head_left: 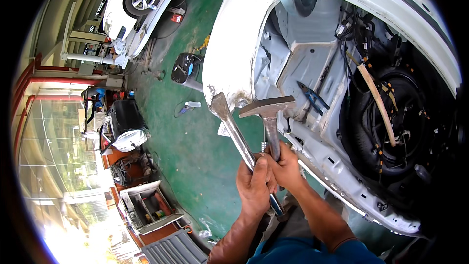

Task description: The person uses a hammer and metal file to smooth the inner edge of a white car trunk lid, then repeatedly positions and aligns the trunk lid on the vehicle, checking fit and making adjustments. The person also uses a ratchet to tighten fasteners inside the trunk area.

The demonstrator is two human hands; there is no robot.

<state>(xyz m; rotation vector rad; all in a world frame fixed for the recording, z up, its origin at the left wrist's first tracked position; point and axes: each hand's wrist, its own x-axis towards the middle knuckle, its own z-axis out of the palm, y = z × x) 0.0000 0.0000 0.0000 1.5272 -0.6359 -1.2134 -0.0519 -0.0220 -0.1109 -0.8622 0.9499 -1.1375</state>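
Note:
My left hand (255,186) is closed around the shiny steel shaft of a flat chisel (235,133). Its wide worn blade points up and away, and the shaft's butt end sticks out below my fist. Close against it, my right hand (287,167) grips the handle of a metal body hammer (269,109), whose long head lies crosswise at the top. Both tools are held in front of the white car body (229,44), near its rear corner. The hammer head overlaps the panel edge in the view; whether it touches cannot be seen.
Blue-handled pliers (312,97) lie on the car's bare inner floor. A wooden stick (376,100) rests among wiring in the dark spare-wheel well (351,142). Behind are a black stool (184,68), a metal drawer box (146,205) and a white car (128,7) on a lift.

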